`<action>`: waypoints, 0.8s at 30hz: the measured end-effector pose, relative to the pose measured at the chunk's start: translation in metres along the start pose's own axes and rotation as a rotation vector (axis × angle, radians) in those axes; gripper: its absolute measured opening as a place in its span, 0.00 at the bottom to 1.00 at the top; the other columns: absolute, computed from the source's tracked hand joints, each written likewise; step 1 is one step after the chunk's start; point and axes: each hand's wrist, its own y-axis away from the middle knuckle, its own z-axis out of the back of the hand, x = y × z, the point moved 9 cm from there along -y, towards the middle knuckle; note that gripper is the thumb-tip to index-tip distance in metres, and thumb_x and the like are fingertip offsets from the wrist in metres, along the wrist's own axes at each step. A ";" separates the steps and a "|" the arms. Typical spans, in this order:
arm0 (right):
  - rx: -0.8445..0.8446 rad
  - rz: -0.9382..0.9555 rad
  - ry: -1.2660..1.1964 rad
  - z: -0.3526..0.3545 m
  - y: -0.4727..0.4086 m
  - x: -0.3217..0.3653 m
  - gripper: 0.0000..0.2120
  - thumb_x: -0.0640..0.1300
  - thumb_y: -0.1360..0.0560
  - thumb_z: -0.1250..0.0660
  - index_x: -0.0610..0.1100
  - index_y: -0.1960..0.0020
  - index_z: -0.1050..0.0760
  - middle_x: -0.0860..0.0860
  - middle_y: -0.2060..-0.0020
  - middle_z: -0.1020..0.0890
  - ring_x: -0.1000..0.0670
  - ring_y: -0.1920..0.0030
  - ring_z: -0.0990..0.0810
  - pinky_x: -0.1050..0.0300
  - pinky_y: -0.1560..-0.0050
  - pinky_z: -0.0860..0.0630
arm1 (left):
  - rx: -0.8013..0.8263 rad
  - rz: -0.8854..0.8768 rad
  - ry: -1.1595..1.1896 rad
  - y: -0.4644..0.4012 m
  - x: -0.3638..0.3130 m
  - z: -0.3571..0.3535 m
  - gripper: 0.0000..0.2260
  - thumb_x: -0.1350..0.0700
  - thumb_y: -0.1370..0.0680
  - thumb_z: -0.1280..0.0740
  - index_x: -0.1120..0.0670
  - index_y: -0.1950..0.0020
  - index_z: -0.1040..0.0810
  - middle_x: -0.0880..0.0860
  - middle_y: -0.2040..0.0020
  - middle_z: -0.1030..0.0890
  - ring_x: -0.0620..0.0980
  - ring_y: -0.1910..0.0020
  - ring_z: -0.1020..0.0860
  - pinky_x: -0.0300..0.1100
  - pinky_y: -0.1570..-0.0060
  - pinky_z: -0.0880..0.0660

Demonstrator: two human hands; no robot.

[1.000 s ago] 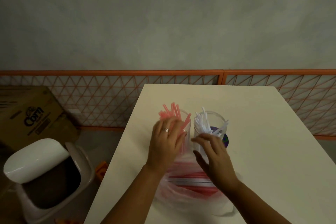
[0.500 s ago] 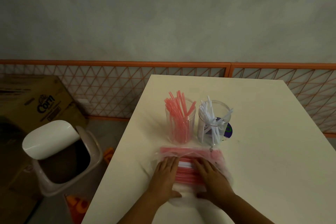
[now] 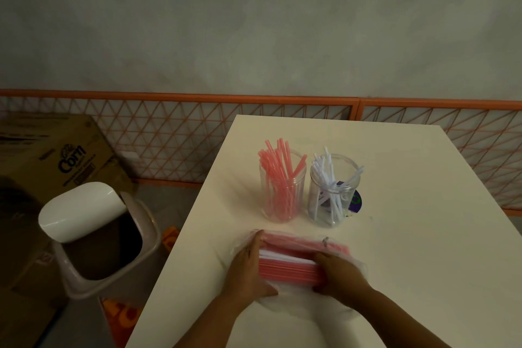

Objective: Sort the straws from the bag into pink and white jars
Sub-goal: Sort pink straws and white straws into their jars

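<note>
A clear plastic bag (image 3: 333,246) full of pink and white straws (image 3: 288,264) lies flat on the near part of the cream counter (image 3: 423,234). The straws lie sideways in the bag, left to right. The left hand (image 3: 248,268) holds the left end of the bundle, with its fingers (image 3: 255,240) bent around the end through the plastic. The right hand (image 3: 336,272) grips the bundle farther right, with its fingers curled over the top and the thumb at the near side.

Just behind the bag stand two clear round jars, side by side and close together. The left jar (image 3: 282,192) holds pink straws that stick up out of the top. The right jar (image 3: 332,195) holds white straws, some leaning over the rim. A small purple round thing (image 3: 356,200) lies behind the right jar.

On the floor to the left is a beige bin with a white swing lid (image 3: 82,212). Behind it leans a brown cardboard box (image 3: 56,155). An orange wire fence (image 3: 180,127) runs along the grey wall (image 3: 254,22).
</note>
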 end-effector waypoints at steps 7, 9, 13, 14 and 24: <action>-0.001 0.043 -0.212 0.019 0.005 -0.007 0.30 0.46 0.33 0.27 0.56 0.33 0.32 0.58 0.41 0.24 0.57 0.42 0.27 0.66 0.42 0.32 | -0.019 -0.015 0.237 -0.008 0.006 0.006 0.48 0.56 0.42 0.19 0.38 0.33 0.46 0.40 0.41 0.29 0.43 0.40 0.27 0.27 0.46 0.29; 0.009 0.047 -0.284 0.026 0.007 -0.007 0.27 0.46 0.32 0.27 0.52 0.34 0.30 0.58 0.44 0.25 0.56 0.44 0.26 0.65 0.45 0.33 | -0.009 -0.029 0.258 -0.008 0.007 0.007 0.46 0.55 0.41 0.19 0.35 0.36 0.45 0.38 0.41 0.29 0.40 0.41 0.28 0.22 0.49 0.32; 0.003 0.002 -0.610 0.038 0.014 -0.011 0.16 0.44 0.30 0.27 0.53 0.44 0.25 0.51 0.50 0.18 0.50 0.49 0.19 0.60 0.46 0.24 | -0.001 -0.036 0.238 -0.008 0.001 0.011 0.41 0.46 0.40 0.21 0.41 0.32 0.39 0.43 0.40 0.25 0.43 0.39 0.26 0.37 0.41 0.27; -0.010 -0.008 -0.714 0.041 0.016 -0.011 0.15 0.44 0.30 0.27 0.54 0.46 0.24 0.50 0.52 0.17 0.50 0.51 0.18 0.59 0.48 0.22 | 0.000 -0.033 0.222 -0.008 -0.004 0.012 0.40 0.45 0.39 0.21 0.44 0.32 0.37 0.44 0.39 0.24 0.43 0.40 0.26 0.37 0.41 0.27; -0.094 -0.048 -1.136 0.066 0.019 0.000 0.17 0.46 0.33 0.26 0.40 0.46 0.23 0.44 0.58 0.16 0.50 0.59 0.16 0.63 0.60 0.22 | -0.247 -0.175 -0.374 -0.011 -0.051 0.034 0.33 0.30 0.33 0.51 0.48 0.43 0.22 0.49 0.43 0.22 0.50 0.45 0.25 0.43 0.45 0.30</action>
